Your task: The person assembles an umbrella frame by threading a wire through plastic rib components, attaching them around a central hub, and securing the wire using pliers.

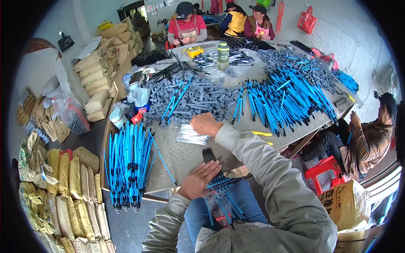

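Under the left hand (pixel 202 176), part of a bundle of slim blue-and-black rods (pixel 221 183) is hidden; the fingers stretch across it, but whether they clasp it I cannot tell. Beyond, the right hand (pixel 206 124) curls over thin white strips (pixel 190 135), its hold unclear. Farther out lie knobbly grey pieces (pixel 200 100).

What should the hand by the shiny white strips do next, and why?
Perhaps the right hand should pinch one of the thin, shiny white strips and bring it to the slim blue-and-black rods by the left hand. The right fingers are at the strips' upper edge, while the left hand lies over the rods, seemingly steadying them.
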`<control>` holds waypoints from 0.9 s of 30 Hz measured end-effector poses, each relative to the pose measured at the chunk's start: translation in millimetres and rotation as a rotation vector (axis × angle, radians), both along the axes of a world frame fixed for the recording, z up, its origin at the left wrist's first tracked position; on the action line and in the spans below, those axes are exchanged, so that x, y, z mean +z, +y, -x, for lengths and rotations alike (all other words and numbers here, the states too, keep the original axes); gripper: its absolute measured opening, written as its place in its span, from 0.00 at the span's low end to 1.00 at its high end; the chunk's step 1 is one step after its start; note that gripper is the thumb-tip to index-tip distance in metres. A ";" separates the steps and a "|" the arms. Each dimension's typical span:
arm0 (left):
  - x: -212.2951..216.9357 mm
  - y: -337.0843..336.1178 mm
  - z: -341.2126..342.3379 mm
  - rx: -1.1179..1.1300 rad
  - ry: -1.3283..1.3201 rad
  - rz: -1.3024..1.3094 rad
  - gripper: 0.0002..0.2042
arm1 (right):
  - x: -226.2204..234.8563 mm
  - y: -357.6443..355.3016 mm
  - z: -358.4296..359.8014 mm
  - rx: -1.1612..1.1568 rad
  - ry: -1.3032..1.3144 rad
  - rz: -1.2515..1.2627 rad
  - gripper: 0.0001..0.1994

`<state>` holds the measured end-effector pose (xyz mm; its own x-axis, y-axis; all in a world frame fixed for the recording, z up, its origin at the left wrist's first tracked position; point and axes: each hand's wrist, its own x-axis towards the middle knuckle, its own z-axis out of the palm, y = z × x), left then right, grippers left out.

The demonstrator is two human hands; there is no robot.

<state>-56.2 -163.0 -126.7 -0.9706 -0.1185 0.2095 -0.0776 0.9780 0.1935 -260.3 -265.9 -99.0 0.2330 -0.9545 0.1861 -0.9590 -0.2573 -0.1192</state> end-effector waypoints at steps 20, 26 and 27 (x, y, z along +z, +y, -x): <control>-3.9 0.0 0.8 -0.010 0.031 -0.020 0.43 | 0.0 -3.6 -0.5 0.022 -0.022 -0.033 0.07; -3.1 0.8 0.2 -0.008 0.026 -0.014 0.42 | 0.9 2.6 -1.4 0.077 -0.040 -0.030 0.08; -4.2 1.3 0.2 -0.008 0.030 -0.021 0.42 | 0.3 1.4 -2.3 0.080 -0.039 -0.027 0.08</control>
